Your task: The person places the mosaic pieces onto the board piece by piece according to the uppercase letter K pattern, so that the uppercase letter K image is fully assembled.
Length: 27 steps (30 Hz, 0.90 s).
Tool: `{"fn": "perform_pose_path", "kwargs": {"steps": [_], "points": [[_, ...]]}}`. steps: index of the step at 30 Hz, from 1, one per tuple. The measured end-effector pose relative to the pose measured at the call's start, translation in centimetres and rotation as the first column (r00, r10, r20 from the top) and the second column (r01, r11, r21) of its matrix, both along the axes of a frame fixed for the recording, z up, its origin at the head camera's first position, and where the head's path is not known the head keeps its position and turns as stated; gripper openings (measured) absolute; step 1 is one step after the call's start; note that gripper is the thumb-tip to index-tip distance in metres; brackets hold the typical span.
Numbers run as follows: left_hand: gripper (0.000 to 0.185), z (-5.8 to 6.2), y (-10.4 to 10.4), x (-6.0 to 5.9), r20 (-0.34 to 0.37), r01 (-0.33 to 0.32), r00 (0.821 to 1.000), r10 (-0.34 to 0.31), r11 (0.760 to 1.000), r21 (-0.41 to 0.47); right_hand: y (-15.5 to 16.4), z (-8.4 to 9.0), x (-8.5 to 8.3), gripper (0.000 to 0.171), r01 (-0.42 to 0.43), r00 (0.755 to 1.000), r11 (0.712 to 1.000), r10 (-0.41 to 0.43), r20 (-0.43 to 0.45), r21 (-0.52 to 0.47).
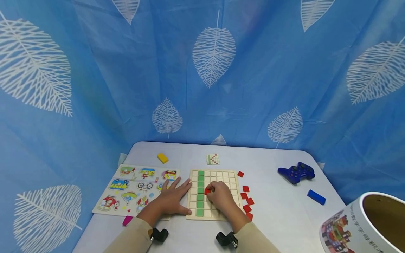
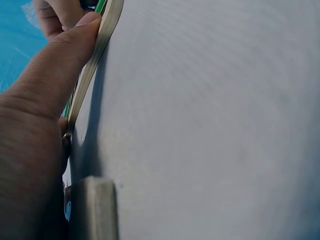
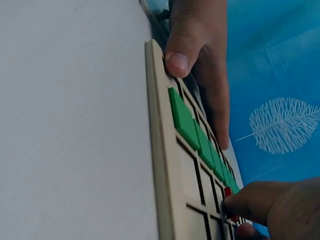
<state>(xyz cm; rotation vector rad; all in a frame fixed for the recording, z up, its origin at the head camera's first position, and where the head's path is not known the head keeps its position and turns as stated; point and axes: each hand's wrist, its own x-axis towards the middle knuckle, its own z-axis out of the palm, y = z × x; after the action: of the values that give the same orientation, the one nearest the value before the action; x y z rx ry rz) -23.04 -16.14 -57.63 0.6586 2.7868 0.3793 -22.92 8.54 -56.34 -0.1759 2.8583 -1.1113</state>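
Observation:
A pale wooden grid board (image 1: pixel 227 177) lies on the table, with a column of green tiles (image 1: pixel 200 189) in its second column. My right hand (image 1: pixel 221 196) lies over the board's middle and pinches a red tile (image 1: pixel 207 191) beside the green column. In the right wrist view the fingertips (image 3: pixel 240 202) hold that red tile (image 3: pixel 228 192) past the green tiles (image 3: pixel 192 127). My left hand (image 1: pixel 172 198) lies flat against the board's left edge, its thumb (image 2: pixel 75 47) pressed on the board's rim (image 2: pixel 97 55).
Loose red tiles (image 1: pixel 246 202) lie right of the board. A picture puzzle board (image 1: pixel 133 188) lies at the left, a yellow block (image 1: pixel 162 157) and a pattern card (image 1: pixel 213 159) behind. A blue game controller (image 1: pixel 296 172), a blue block (image 1: pixel 316 196) and a cardboard tube (image 1: pixel 370 225) are at the right.

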Motion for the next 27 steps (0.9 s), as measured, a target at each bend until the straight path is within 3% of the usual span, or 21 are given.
{"fn": "perform_pose_path", "kwargs": {"steps": [7,11,13,16,20,24,27], "points": [[0.122,0.0,0.0,0.0,-0.007,0.002,1.0,-0.002,1.0,0.001,-0.1,0.2,-0.4,0.022,0.017,0.999,1.0,-0.016,0.041,-0.007],[0.121,0.1,0.2,0.1,0.003,-0.007,1.0,0.007,1.0,0.0,1.9,0.6,-1.3,0.027,0.011,0.999,0.997,-0.008,0.046,-0.075],[0.12,0.2,0.3,0.2,0.003,-0.01,1.0,0.01,1.0,-0.001,4.1,0.9,-2.5,0.032,0.065,0.998,0.994,-0.063,0.023,-0.09],[0.119,0.2,0.3,0.3,-0.006,-0.015,1.0,0.015,1.0,-0.007,7.8,1.1,-4.8,0.038,0.189,0.982,0.982,-0.189,-0.028,-0.002],[0.119,0.4,0.2,0.4,-0.01,-0.023,1.0,0.023,1.0,-0.018,11.4,0.6,-7.0,0.043,0.251,0.964,0.962,-0.258,0.055,0.11],[0.119,0.4,0.1,0.4,-0.012,-0.022,1.0,0.021,1.0,-0.019,12.4,0.4,-7.3,0.037,0.244,0.954,0.967,-0.254,0.162,0.075],[0.119,0.2,0.2,0.4,-0.01,-0.018,1.0,0.018,1.0,-0.012,11.8,0.8,-6.7,0.034,0.26,0.956,0.965,-0.263,0.131,0.041]]}}
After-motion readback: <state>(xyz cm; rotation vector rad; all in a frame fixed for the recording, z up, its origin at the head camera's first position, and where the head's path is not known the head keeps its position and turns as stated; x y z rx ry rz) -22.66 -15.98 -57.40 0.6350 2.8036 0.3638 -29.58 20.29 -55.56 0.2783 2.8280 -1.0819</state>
